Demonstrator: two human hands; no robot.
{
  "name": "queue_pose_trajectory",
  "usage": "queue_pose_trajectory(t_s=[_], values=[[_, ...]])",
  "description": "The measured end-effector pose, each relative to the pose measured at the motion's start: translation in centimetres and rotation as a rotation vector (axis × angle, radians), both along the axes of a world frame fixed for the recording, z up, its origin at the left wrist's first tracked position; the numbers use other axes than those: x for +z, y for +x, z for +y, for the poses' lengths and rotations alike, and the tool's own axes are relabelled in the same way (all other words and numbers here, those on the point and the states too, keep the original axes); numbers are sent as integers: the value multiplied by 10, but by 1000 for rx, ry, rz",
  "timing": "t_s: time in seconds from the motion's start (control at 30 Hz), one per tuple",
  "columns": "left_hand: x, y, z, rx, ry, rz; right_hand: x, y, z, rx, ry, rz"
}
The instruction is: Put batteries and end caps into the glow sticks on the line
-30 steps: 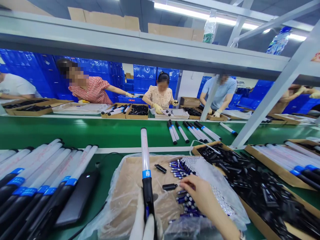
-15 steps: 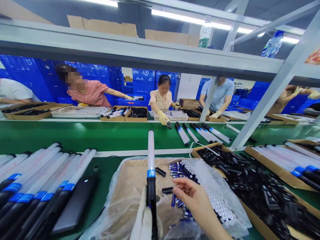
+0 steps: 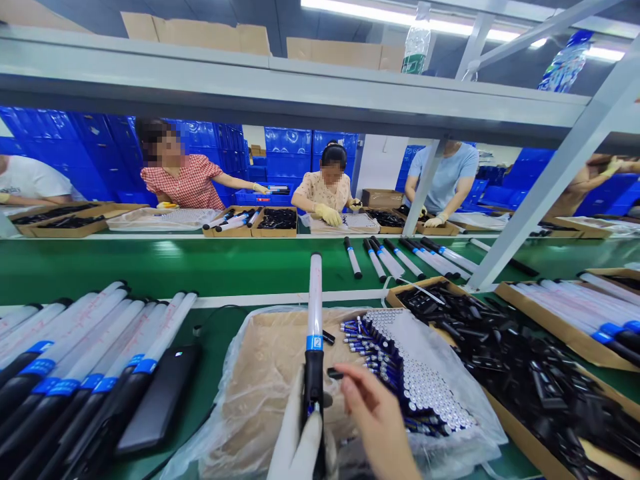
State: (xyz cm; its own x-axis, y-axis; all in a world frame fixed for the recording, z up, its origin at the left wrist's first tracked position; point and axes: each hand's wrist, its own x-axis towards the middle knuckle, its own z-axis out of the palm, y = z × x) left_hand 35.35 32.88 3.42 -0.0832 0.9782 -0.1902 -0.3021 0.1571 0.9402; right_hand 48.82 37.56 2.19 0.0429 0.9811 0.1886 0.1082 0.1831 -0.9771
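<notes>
Head view: the left hand [image 3: 295, 443] is clamped on the baton [image 3: 315, 300], held over the lined tray [image 3: 265, 380], its long axis pointing towards the tray's far edge. The right hand [image 3: 380, 423], apart from the left, is over the tray's middle, nearer the batteries [image 3: 383, 363]; whether its fingers grip the small black cylinder [image 3: 333, 373] I cannot tell.

Beside your right hand [image 3: 375, 413], batteries [image 3: 383, 357] show shiny metallic ends; beneath, crinkled, translucent plastic sheeting [image 3: 240, 393] looks glossy.
</notes>
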Motion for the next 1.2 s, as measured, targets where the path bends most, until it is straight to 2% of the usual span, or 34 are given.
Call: queue_pose_trajectory(t_s=[0.1,0.2,0.33,0.43,0.57,0.8,1.0,1.1,1.2], values=[[2,-3,5,-14,-51,-118,15,39,17,-35,-25,-249],[10,-9,8,-86,-97,-289,23,64,30,118,-55,-651],[19,-15,6,-221,-174,-295,17,59,37,398,-37,-1084],[18,-17,4,-220,-170,-292,9,46,41,490,-36,-1170],[13,-20,5,-191,-137,-281,3,41,43,484,-27,-1150],[9,-24,13,-125,-63,-266,5,47,40,354,-47,-1019],[8,-22,12,-136,-41,-232,23,27,18,140,-76,-355],[8,-22,8,-147,-51,-209,26,4,1,137,-62,-172],[8,-23,3,-135,-55,-179,20,-18,-10,154,-35,-85]])
